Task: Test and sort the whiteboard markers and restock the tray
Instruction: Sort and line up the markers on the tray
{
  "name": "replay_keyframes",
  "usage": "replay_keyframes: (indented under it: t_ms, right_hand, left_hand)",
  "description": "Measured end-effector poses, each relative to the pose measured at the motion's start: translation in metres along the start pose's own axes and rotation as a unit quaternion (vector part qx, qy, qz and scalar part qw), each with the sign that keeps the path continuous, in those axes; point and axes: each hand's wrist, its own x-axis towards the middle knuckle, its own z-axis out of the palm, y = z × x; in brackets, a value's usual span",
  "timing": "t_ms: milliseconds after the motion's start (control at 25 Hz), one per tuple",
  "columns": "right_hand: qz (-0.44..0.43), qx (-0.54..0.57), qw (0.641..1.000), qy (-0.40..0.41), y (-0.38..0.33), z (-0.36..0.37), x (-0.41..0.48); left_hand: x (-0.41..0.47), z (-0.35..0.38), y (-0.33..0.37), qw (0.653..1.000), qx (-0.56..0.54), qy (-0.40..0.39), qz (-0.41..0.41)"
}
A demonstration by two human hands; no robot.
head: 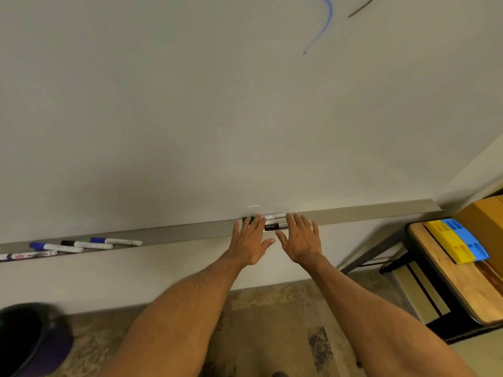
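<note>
Both hands were flat and spread, palms down, gripping nothing: left hand (249,240) and right hand (299,240) sat side by side over the whiteboard tray (367,212), fingertips on a small bunch of markers (275,222), a green cap (248,219) by the left fingers and a black cap (271,227) between the hands. Four more markers (81,244) lay loose well to the left on the same tray. The whiteboard (190,104) carried a blue stroke (324,25) and a dark stroke (362,8) up top.

Smooth glossy whiteboard (190,104), matt grey tray (367,212), wooden tabletop (441,273)
</note>
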Motion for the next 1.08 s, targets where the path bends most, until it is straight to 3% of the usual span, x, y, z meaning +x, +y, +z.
replay_keyframes:
  t_ms: [240,360,800,920,1080]
  right_hand:
    - [-0.059,0.006,0.998,-0.02,0.04,0.022,0.027]
    - [-0.076,0.01,0.997,-0.032,0.049,0.031,0.037]
    - [-0.114,0.079,0.99,-0.013,0.065,0.015,0.062]
    - [-0.145,0.09,0.985,0.005,0.07,0.012,0.06]
    - [-0.19,0.104,0.976,0.024,0.072,0.007,0.054]
  left_hand:
    - [0.029,0.036,0.021,0.997,-0.036,-0.008,-0.065]
    - [0.031,0.051,0.023,0.996,0.0,-0.009,-0.086]
    - [0.031,0.05,0.028,0.995,0.0,0.002,-0.097]
    - [0.029,0.039,0.028,0.995,-0.005,0.038,-0.093]
    - [0.029,0.023,0.028,0.986,-0.014,0.144,-0.086]
